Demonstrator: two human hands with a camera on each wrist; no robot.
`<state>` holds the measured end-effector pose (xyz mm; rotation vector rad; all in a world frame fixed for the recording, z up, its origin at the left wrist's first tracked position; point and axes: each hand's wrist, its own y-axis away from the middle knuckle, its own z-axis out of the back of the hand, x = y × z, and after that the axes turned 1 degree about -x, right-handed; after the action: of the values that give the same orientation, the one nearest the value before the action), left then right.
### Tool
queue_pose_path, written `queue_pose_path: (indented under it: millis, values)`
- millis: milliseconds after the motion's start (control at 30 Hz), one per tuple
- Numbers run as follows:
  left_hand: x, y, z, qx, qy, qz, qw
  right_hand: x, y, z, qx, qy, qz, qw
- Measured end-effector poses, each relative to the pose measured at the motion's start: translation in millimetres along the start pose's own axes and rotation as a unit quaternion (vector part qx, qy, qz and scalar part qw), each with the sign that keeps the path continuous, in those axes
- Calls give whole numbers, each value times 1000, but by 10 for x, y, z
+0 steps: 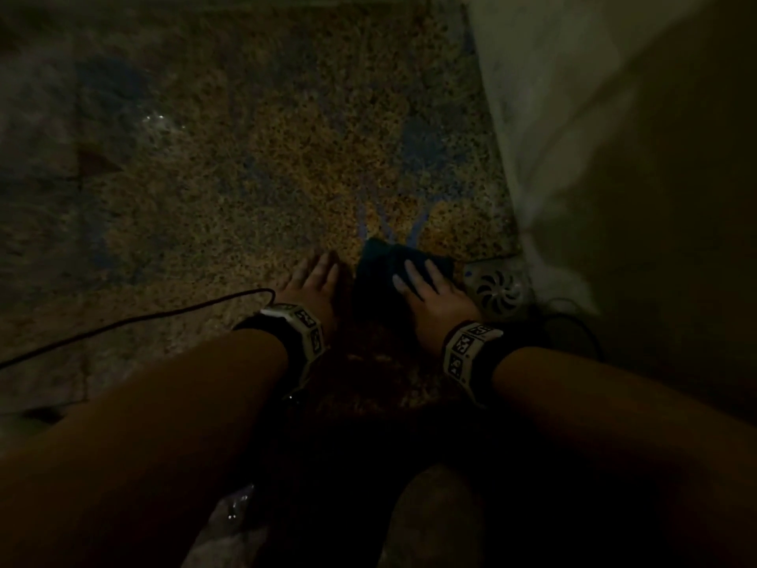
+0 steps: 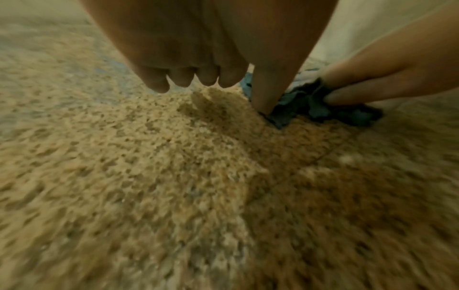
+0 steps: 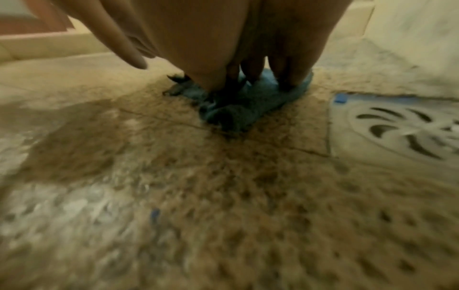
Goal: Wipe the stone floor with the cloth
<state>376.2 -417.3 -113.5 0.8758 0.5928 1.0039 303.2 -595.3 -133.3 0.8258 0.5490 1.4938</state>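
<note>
A crumpled dark teal cloth (image 1: 383, 262) (image 2: 310, 106) (image 3: 250, 102) lies on the speckled stone floor (image 1: 245, 178) near the wall corner. My right hand (image 1: 424, 282) (image 3: 248, 64) lies on top of it, its fingers (image 2: 360, 84) stretched out and pressing down. Just left of the cloth my left hand (image 1: 317, 276) (image 2: 231, 78) rests on the bare floor with straight fingers. Its thumb tip touches the cloth's left edge. Faint bluish streaks (image 1: 413, 149) mark the stone beyond the cloth.
A round metal floor drain (image 1: 499, 291) (image 3: 402, 127) sits right beside the cloth, against a pale wall (image 1: 594, 116) on the right. A thin black cable (image 1: 143, 319) trails left from my left wrist. A wet shine (image 1: 159, 118) shows far left.
</note>
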Motion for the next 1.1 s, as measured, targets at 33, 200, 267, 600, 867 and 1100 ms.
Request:
queue_pose_path:
  millis: [33, 200, 267, 600, 867, 1100]
  values:
    - [8, -1, 9, 2, 2, -4, 1000, 9, -4, -6, -1, -3, -5, 1000]
    - [143, -105, 55, 11, 3, 2, 1000, 174, -110, -84, 2, 74, -34, 997]
    - [197, -123, 47, 8, -19, -4, 1000, 208, -140, -124, -11, 64, -43, 997]
    - [270, -214, 124, -32, -44, -49, 997, -269, -237, 108, -45, -28, -141, 989]
    - [255, -341, 120, -21, -10, -54, 998, -608, -555, 600, -92, -53, -205, 973]
    - [256, -326, 130, -20, -12, -56, 998, -638, -355, 357, -36, 8, -107, 994]
